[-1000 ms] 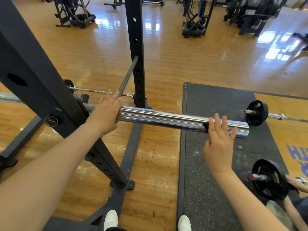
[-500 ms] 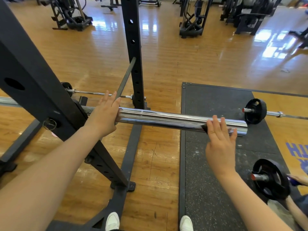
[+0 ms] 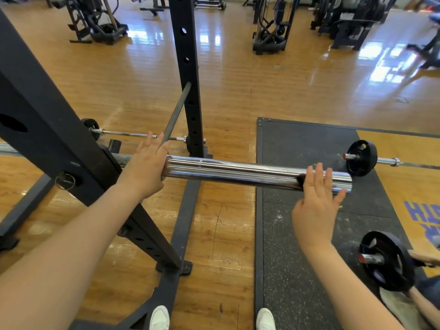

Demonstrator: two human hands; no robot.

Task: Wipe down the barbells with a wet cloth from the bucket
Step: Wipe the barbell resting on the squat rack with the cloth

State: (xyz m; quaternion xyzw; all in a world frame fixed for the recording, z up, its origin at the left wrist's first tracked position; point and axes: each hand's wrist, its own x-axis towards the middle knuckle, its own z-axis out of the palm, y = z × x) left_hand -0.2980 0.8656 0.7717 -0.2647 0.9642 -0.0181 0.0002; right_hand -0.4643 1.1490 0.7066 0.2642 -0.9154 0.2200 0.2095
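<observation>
Across mid-frame: barbell (image 3: 250, 173) sleeve lies left to right, resting in the rack (image 3: 47, 129).
Left hand (image 3: 145, 167): at the sleeve's inner collar, fingers (image 3: 148, 141) straight, touching.
Right hand (image 3: 314, 206): at the sleeve's outer end, fingers (image 3: 317, 175) spread flat against the chrome.
Cloth: none visible.
Bucket: none visible.

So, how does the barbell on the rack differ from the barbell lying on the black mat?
The racked barbell rests raised on the black rack; the mat barbell lies on the floor mat. The racked barbell's chrome sleeve is bare; the mat barbell carries a black plate. The left hand and right hand touch only the racked barbell. Both are chrome.
</observation>
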